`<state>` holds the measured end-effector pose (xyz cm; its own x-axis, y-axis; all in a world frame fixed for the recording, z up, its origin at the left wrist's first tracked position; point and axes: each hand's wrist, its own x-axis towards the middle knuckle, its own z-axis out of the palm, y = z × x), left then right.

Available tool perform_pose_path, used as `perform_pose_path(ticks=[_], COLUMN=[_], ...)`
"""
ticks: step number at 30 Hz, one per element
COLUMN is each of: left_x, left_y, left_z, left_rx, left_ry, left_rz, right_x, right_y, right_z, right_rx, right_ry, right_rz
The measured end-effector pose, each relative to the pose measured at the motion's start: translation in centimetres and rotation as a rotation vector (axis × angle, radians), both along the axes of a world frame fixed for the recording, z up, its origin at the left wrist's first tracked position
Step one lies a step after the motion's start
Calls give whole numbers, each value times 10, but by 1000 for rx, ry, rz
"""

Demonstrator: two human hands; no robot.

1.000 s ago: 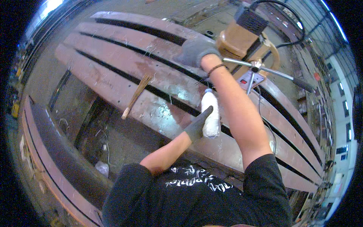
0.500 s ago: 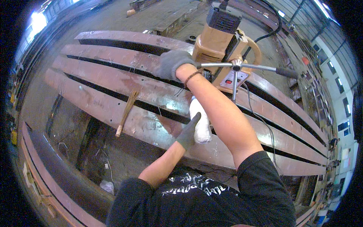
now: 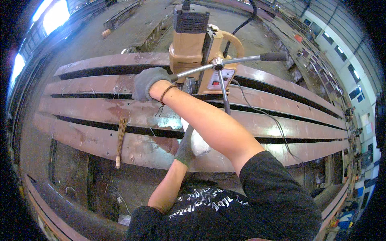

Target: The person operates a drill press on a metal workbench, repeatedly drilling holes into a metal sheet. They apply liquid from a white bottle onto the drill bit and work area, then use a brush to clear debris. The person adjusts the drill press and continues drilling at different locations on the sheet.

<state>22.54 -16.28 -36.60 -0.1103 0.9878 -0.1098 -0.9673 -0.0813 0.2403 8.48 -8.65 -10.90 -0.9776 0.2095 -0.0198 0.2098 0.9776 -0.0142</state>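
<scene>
White bottle [image 3: 200, 145] and tan machine [image 3: 185, 52], with two gloved hands

Left hand [image 3: 185, 146]: dark grey knitted glove; fingers clamped on the white bottle. The bottle is tilted, its upper part leaning away from the wearer, partly hidden by the right forearm [image 3: 213, 112], and held over the nearer metal bars [image 3: 144, 152].

Right hand [image 3: 152, 82]: grey glove, back uppermost, at the end of the left spoke of a three-spoked lever [image 3: 217, 62]. Fingers hidden; whether they close round the spoke cannot be made out. Brown bracelet [image 3: 167, 93] at the wrist.

Tan machine: upright over the metal bars, with black ribbed top, looped handle [image 3: 238, 40] and control panel [image 3: 221, 79] bearing a red switch [image 3: 216, 83].

Metal bars: reddish brown, side by side, dark gaps between.

Bundle of thin rods [image 3: 121, 140]: lying across a gap, left of the left hand.

Thin cable [image 3: 275, 120]: trailing over the bars, right of the machine
</scene>
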Motion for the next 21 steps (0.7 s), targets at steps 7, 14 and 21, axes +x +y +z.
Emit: perform_pose_path(ticks=[7,14,21], left_x=[6,-2,-1], left_y=[-7,5,5], left_z=[57,-2,-7], left_rx=[-105,-33,-134], left_ry=[85,-134,124], left_rz=[21,-46,66], right_x=[-1,-4,2], right_y=[7,4,6], right_z=[-7,-8,2], right_rx=[16,-34,-33], right_ry=[8,31,19], right_rz=[26,20,78])
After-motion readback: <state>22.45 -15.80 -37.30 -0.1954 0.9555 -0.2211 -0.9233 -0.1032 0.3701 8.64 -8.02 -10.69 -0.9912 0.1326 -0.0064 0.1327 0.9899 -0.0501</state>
